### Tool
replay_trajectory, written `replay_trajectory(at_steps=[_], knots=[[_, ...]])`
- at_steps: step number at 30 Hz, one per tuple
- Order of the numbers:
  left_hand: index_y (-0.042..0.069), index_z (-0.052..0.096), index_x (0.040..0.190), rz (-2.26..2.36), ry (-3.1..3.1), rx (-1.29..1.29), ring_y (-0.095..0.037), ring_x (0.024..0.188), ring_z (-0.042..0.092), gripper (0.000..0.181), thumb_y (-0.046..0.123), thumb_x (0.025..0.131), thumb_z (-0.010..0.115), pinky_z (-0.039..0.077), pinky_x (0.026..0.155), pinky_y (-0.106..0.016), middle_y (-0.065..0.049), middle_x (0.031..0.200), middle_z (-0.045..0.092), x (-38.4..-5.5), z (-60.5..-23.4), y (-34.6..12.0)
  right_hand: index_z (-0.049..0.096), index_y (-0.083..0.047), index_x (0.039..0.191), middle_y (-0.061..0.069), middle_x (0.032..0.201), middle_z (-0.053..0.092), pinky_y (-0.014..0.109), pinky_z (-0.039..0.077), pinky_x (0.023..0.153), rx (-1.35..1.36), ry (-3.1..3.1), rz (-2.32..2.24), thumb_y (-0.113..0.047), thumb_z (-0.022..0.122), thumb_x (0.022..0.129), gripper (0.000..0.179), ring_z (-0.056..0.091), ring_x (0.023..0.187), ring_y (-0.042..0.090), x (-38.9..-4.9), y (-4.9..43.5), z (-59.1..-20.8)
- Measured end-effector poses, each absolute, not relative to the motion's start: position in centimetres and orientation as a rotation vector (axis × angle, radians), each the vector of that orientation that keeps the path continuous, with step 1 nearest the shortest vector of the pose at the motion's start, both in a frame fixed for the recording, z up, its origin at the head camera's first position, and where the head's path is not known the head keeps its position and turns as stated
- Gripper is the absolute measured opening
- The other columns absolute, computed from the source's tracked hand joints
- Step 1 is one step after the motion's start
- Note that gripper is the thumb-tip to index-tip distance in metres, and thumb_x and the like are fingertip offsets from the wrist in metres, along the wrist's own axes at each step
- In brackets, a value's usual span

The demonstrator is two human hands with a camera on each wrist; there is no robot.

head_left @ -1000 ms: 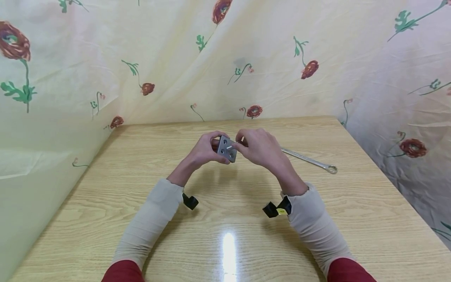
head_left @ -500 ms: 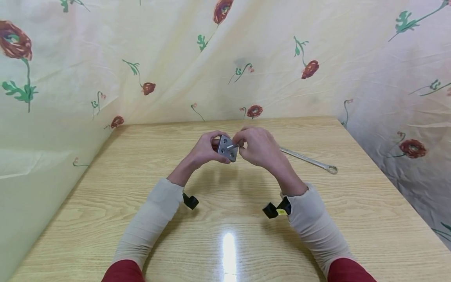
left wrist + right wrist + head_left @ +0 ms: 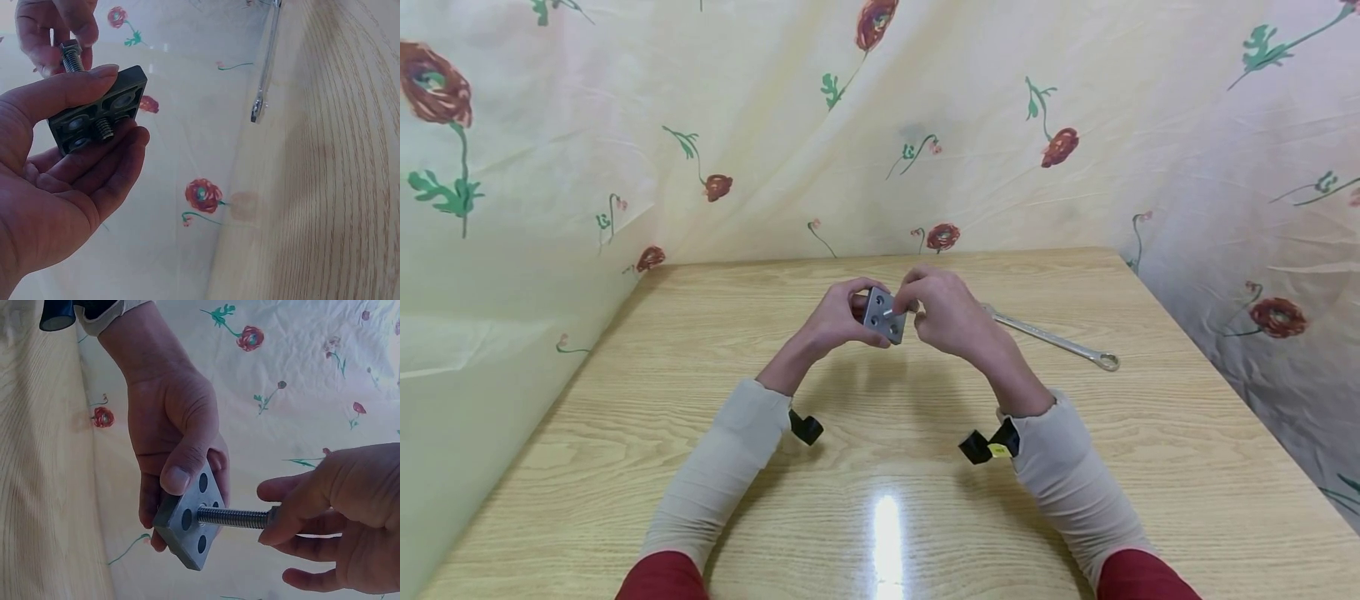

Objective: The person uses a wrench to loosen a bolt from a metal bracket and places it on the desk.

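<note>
My left hand [image 3: 837, 321] holds a square grey metal plate [image 3: 178, 534] by its edges, thumb on one side and fingers on the other. Round holes lie near the plate's corners. Through its middle runs a threaded bolt [image 3: 234, 517], whose tip sticks out on the far side in the left wrist view. A long stretch of thread stands between the plate and the bolt's hex head [image 3: 70, 47]. My right hand [image 3: 951, 312] has its thumb and index finger at that head, pinching it, with the other fingers loosely bent. Both hands are raised above the table.
A combination wrench [image 3: 1052, 337] lies on the wooden table [image 3: 737, 333] behind and right of my right hand, its ring end pointing right. Flowered cloth [image 3: 775, 167] hangs behind the table and along both sides. Black wrist cameras [image 3: 976, 447] stick out from my sleeves.
My right fingers have shifted around the bolt head, the hand rising slightly and turning. More of the wrench's far end shows behind it. The left hand and plate stay nearly still.
</note>
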State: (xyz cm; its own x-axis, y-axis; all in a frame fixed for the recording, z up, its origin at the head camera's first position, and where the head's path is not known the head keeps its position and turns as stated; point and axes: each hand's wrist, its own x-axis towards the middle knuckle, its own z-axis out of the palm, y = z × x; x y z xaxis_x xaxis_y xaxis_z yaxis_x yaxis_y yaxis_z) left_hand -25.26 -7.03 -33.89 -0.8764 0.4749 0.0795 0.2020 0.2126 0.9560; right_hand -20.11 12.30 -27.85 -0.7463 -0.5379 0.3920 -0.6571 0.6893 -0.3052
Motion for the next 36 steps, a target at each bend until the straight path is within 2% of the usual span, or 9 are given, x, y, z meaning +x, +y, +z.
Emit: replay_trajectory(at_steps=[3,6,9,12,16,19,26,31,36], knots=[[0.008,0.054,0.124,1.732,2.248,0.656,-0.023,0.094,0.069,0.067,-0.007,0.065,0.082,0.056,0.082,-0.033,-0.024,0.114,0.069,-25.34,-33.99,-6.99,0.074,-0.008,0.095,0.01,0.102,0.067,0.037,0.051,0.071,0.951,-2.637,0.55,0.009,0.063,0.072,0.031,0.061,0.086,0.026,-20.1,12.48,-27.82],[0.007,0.054,0.124,1.734,2.245,0.665,-0.022,0.093,0.07,0.067,-0.007,0.065,0.082,0.057,0.081,-0.033,-0.024,0.113,0.069,-25.39,-34.06,-6.96,0.071,-0.012,0.108,0.009,0.112,0.066,0.04,0.051,0.076,0.895,-2.668,0.491,-0.014,0.074,0.078,0.03,0.062,0.095,0.026,-20.12,12.6,-27.77],[0.007,0.054,0.124,1.73,2.25,0.666,-0.022,0.092,0.07,0.066,-0.007,0.066,0.081,0.057,0.081,-0.034,-0.024,0.112,0.069,-25.38,-34.07,-6.95,0.065,-0.013,0.117,0.008,0.113,0.067,0.041,0.052,0.078,0.799,-2.737,0.509,-0.034,0.074,0.083,0.04,0.064,0.099,0.026,-20.2,12.64,-27.65],[0.007,0.054,0.124,1.723,2.263,0.657,-0.023,0.094,0.069,0.066,-0.006,0.066,0.082,0.057,0.082,-0.034,-0.023,0.112,0.069,-25.4,-34.06,-6.95,0.063,-0.013,0.118,0.007,0.104,0.071,0.037,0.052,0.071,0.714,-2.81,0.526,-0.041,0.069,0.087,0.043,0.066,0.09,0.023,-20.31,12.67,-27.56],[0.008,0.054,0.124,1.719,2.272,0.652,-0.025,0.096,0.068,0.066,-0.005,0.066,0.082,0.056,0.083,-0.034,-0.023,0.112,0.07,-25.46,-34.05,-6.95,0.066,-0.012,0.111,0.004,0.087,0.072,0.03,0.046,0.059,0.671,-2.864,0.521,-0.041,0.064,0.091,0.035,0.061,0.07,0.018,-20.38,12.68,-27.51],[0.007,0.054,0.124,1.721,2.269,0.653,-0.026,0.097,0.069,0.066,-0.005,0.065,0.082,0.057,0.084,-0.035,-0.023,0.114,0.069,-25.52,-34.05,-6.92,0.068,-0.013,0.105,0.002,0.08,0.069,0.027,0.04,0.055,0.659,-2.868,0.515,-0.037,0.061,0.094,0.028,0.055,0.061,0.017,-20.43,12.65,-27.52],[0.008,0.053,0.125,1.718,2.269,0.639,-0.027,0.099,0.069,0.068,-0.004,0.066,0.083,0.056,0.086,-0.037,-0.022,0.117,0.069,-25.61,-33.91,-6.76,0.07,-0.013,0.104,0.002,0.082,0.071,0.026,0.042,0.056,0.687,-2.816,0.512,-0.032,0.062,0.094,0.023,0.057,0.063,0.015,-20.58,12.72,-27.57],[0.009,0.054,0.125,1.721,2.276,0.635,-0.025,0.097,0.069,0.068,-0.004,0.065,0.083,0.056,0.085,-0.035,-0.021,0.115,0.07,-25.7,-33.93,-6.73,0.071,-0.013,0.102,0.002,0.077,0.066,0.026,0.039,0.055,0.722,-2.77,0.506,-0.028,0.064,0.093,0.02,0.053,0.062,0.016,-20.7,12.82,-27.66],[0.009,0.055,0.124,1.728,2.28,0.629,-0.024,0.096,0.069,0.066,-0.003,0.065,0.083,0.056,0.085,-0.034,-0.021,0.113,0.07,-25.83,-33.98,-6.67,0.072,-0.012,0.1,0.003,0.086,0.072,0.031,0.048,0.063,0.779,-2.706,0.496,-0.021,0.067,0.089,0.015,0.063,0.072,0.017,-20.79,12.95,-27.74]])
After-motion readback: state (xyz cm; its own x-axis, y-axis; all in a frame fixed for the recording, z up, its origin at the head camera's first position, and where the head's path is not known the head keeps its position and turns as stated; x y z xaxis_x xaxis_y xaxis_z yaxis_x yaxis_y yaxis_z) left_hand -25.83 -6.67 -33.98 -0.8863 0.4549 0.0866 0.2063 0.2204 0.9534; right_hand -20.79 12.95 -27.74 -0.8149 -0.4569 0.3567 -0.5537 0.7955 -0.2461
